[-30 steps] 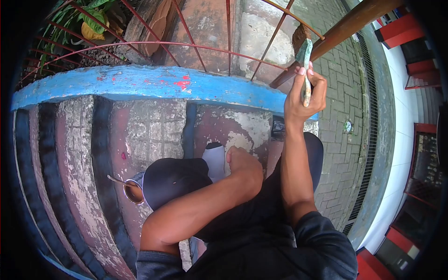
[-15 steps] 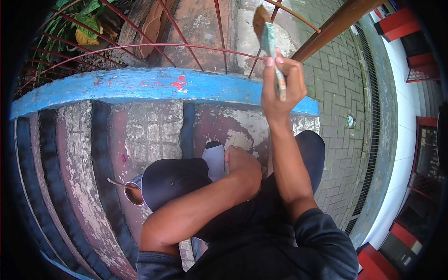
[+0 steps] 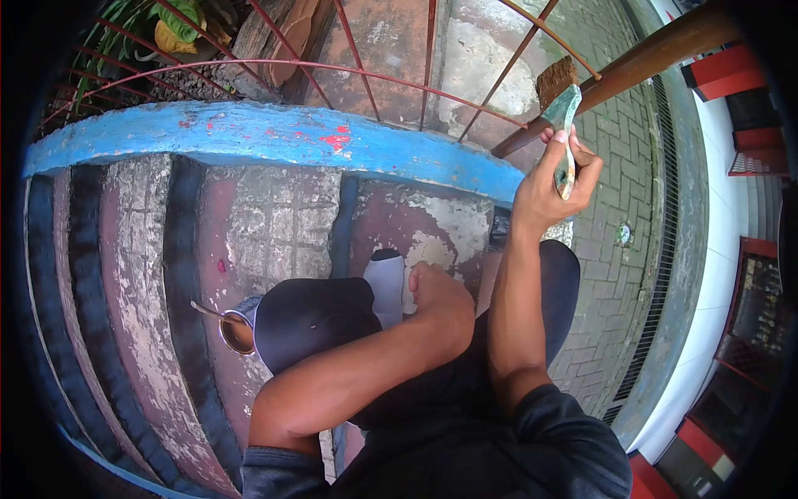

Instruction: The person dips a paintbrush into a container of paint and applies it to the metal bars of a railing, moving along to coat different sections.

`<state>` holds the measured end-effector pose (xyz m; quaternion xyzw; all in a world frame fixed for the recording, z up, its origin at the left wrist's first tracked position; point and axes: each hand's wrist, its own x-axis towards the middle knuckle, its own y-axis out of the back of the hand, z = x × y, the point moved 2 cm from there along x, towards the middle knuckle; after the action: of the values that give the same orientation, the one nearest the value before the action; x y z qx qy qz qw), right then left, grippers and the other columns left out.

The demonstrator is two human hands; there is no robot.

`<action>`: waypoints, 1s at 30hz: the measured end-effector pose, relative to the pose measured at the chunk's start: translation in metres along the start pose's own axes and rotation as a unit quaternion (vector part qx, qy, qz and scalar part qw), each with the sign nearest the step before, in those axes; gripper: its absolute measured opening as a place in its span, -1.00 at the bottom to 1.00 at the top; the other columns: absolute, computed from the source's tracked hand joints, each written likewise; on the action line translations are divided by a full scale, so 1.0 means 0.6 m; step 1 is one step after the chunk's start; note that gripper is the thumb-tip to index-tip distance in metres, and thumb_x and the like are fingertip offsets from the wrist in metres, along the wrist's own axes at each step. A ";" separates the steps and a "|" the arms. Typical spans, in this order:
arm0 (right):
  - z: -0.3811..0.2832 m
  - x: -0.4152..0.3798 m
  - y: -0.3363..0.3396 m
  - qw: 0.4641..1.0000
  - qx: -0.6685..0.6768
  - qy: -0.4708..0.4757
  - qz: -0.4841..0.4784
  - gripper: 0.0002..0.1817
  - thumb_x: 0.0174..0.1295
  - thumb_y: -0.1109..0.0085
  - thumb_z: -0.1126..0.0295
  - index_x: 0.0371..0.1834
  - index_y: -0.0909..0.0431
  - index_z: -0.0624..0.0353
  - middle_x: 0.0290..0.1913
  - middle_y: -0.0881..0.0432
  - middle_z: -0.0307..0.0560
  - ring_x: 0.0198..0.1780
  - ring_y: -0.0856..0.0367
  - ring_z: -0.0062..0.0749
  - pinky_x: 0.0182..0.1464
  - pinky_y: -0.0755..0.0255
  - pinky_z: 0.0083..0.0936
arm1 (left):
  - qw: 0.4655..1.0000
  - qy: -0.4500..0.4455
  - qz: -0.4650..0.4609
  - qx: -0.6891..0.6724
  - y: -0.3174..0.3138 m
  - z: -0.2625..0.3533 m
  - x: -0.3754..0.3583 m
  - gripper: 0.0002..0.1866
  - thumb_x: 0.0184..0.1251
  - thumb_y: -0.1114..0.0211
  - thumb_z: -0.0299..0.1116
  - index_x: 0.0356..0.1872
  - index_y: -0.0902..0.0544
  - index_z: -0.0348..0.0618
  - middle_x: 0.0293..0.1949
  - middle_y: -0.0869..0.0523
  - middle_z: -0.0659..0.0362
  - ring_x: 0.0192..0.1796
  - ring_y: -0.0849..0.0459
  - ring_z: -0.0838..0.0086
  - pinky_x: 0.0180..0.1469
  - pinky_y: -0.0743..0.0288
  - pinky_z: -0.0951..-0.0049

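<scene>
My right hand (image 3: 561, 179) grips the handle of a paintbrush (image 3: 566, 116), bristles upward. The bristles are coated brown, and the ferrule and handle are smeared with pale green and other paint. The brush head overlaps the edge of a thick brown metal post (image 3: 636, 66); whether it touches cannot be told. Curled into a loose fist, my left hand (image 3: 436, 291) lies near my knees, with nothing visible in it. A cup of brown paint (image 3: 238, 334) with a stick (image 3: 208, 312) leaning in it stands beside my leg on the left.
A curved blue ledge (image 3: 274, 137) with chipped red spots runs in front of me. Thin reddish railing bars (image 3: 428, 66) rise behind it. Worn steps (image 3: 137, 241) descend on the left. Paving (image 3: 611, 249) and a drain grate (image 3: 661, 274) lie to the right; leaves (image 3: 179, 25) grow at upper left.
My right hand has moved right with the paintbrush, from the thin bars to the thick brown post. The view has shifted slightly; my left hand stays by my knees.
</scene>
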<state>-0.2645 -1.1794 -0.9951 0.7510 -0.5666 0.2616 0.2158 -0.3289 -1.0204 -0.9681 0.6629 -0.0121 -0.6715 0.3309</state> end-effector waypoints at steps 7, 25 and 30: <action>-0.091 -0.058 -0.073 0.984 0.031 0.146 -0.095 -0.84 0.39 -0.41 0.62 -0.19 -0.55 0.35 -0.19 -0.75 0.14 -0.10 -0.90 -0.15 -0.03 -0.76 -0.30 | 1.000 0.005 0.006 -0.016 -0.014 0.004 0.004 -0.64 0.26 -0.52 -0.32 0.09 -0.86 -0.07 0.04 -0.83 0.19 0.16 -0.65 0.23 0.00 -0.35 0.10; 0.004 -0.045 0.010 0.998 0.023 -0.005 -0.060 -0.87 0.49 -0.29 0.64 -0.17 -0.50 0.41 -0.07 -0.70 0.18 -0.14 -0.88 -0.21 -0.04 -0.78 -0.40 | 0.999 0.005 0.034 0.011 -0.022 0.015 -0.001 -0.63 0.15 -0.57 -0.28 0.03 -0.85 0.01 -0.07 -0.79 0.23 0.03 -0.69 0.32 -0.03 -0.33 0.10; 0.012 -0.061 -0.001 0.997 0.047 0.035 -0.051 -0.87 0.43 -0.34 0.66 -0.18 -0.53 0.41 -0.08 -0.74 0.13 -0.17 -0.89 -0.26 -0.17 -0.77 -0.44 | 1.000 -0.004 0.026 0.000 -0.022 0.017 -0.007 -0.62 0.18 -0.55 -0.29 0.06 -0.83 -0.01 -0.05 -0.76 0.22 0.03 -0.66 0.30 -0.04 -0.30 0.07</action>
<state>-0.2708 -1.1565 -1.0240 0.7786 -0.5066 0.3030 0.2130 -0.3440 -1.0124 -0.9693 0.6599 -0.0305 -0.6653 0.3477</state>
